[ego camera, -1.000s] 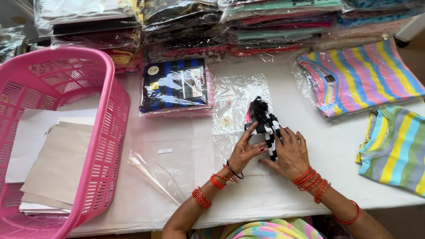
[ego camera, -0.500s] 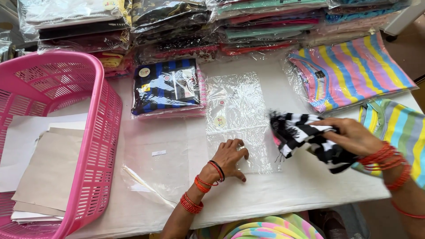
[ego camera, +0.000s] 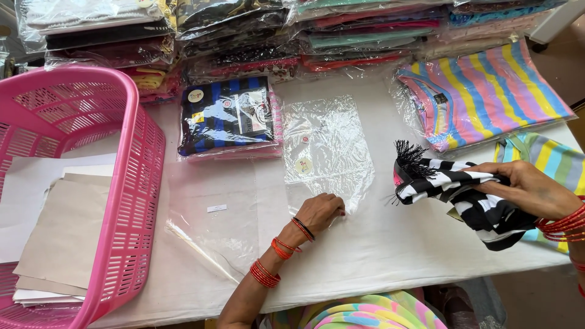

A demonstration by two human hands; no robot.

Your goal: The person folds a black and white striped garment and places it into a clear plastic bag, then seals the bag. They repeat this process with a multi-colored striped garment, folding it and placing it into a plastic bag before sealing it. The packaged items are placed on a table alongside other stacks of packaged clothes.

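Observation:
My right hand (ego camera: 529, 190) grips a folded black-and-white striped garment (ego camera: 469, 201) with a black fringe, held just above the table at the right. My left hand (ego camera: 319, 211) rests with its fingertips curled on the near edge of a clear plastic bag (ego camera: 326, 149) lying flat in the middle of the white table (ego camera: 378, 256). Red bangles ring both wrists. A bagged blue-and-black striped garment (ego camera: 226, 116) lies to the left of the clear bag.
A pink plastic basket (ego camera: 131, 183) stands at the left over sheets of cardboard (ego camera: 52, 240). Stacks of bagged clothes (ego camera: 256, 36) line the far edge. Pastel striped garments (ego camera: 481, 91) lie at the right; another clear bag (ego camera: 210, 244) lies near the front.
My right hand has lifted the striped garment off the clear bag and carried it to the right. My left hand stayed on the bag's near edge.

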